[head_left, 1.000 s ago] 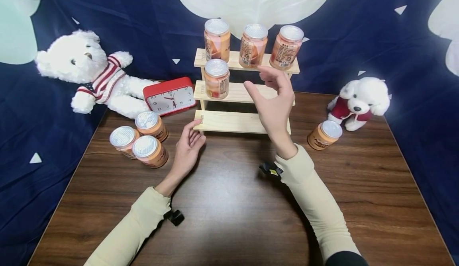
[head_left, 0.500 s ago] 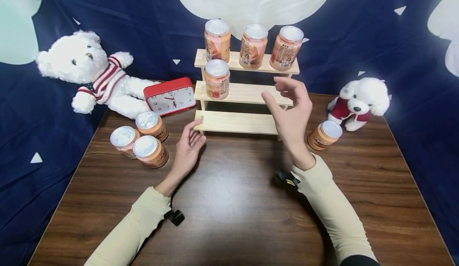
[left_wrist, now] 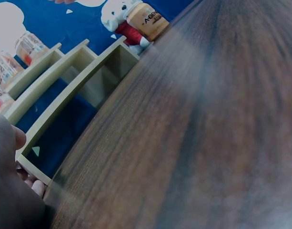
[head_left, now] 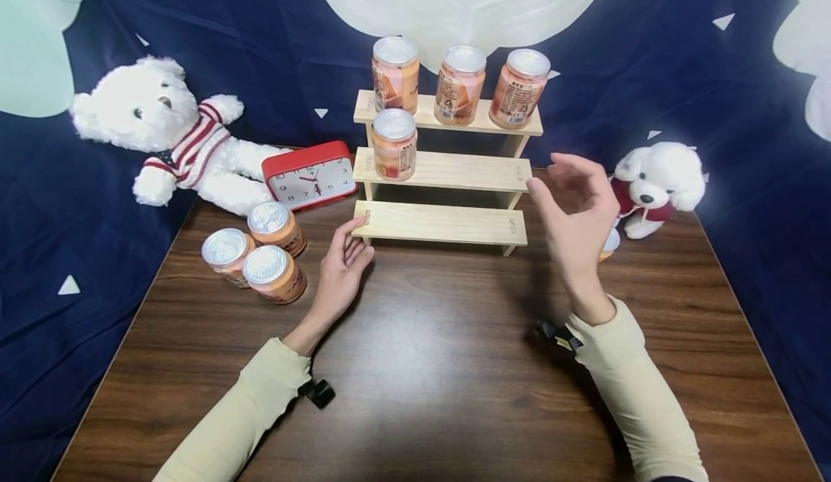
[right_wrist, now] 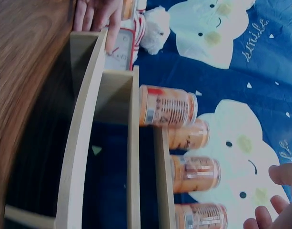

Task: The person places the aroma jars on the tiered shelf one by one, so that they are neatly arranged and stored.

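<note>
A three-step wooden display stand [head_left: 448,224] stands at the back of the table. My left hand [head_left: 340,273] grips the left end of its lowest step, one finger on top and the others at the side. In the left wrist view, fingertips [left_wrist: 37,187] show below that step. My right hand [head_left: 581,226] is in the air right of the stand, holding nothing, thumb and fingers curved apart. It partly hides a lidded orange jar [head_left: 609,242] on the table. Several similar jars are on the stand: three on the top step and a single jar [head_left: 394,146] at the middle step's left.
Three more jars [head_left: 278,280] are grouped on the left of the table [head_left: 415,381]. A red alarm clock [head_left: 310,175] and a white teddy bear [head_left: 195,136] sit behind them. At the right is a white plush dog [head_left: 662,182]. A blue cloth hangs behind.
My right hand has moved away from the top-step jars, rightward and down, until it overlaps the jar on the right. My left hand has stayed on the stand.
</note>
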A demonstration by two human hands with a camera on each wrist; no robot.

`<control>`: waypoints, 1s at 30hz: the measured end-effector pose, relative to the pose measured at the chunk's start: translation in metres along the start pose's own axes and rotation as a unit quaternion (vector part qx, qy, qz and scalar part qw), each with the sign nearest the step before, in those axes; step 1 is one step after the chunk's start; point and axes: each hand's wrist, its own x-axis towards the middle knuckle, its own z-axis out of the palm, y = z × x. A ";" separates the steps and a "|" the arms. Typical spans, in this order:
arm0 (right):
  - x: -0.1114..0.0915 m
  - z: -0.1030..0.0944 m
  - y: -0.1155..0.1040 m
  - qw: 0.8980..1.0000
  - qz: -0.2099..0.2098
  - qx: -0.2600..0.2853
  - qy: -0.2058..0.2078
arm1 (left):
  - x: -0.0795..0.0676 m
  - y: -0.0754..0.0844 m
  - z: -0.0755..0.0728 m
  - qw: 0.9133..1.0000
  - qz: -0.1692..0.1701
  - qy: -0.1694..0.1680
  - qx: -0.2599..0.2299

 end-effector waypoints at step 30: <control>0.001 -0.065 0.021 0.997 0.026 -0.041 0.054 | 0.000 -0.001 0.000 1.000 0.002 -0.001 -0.001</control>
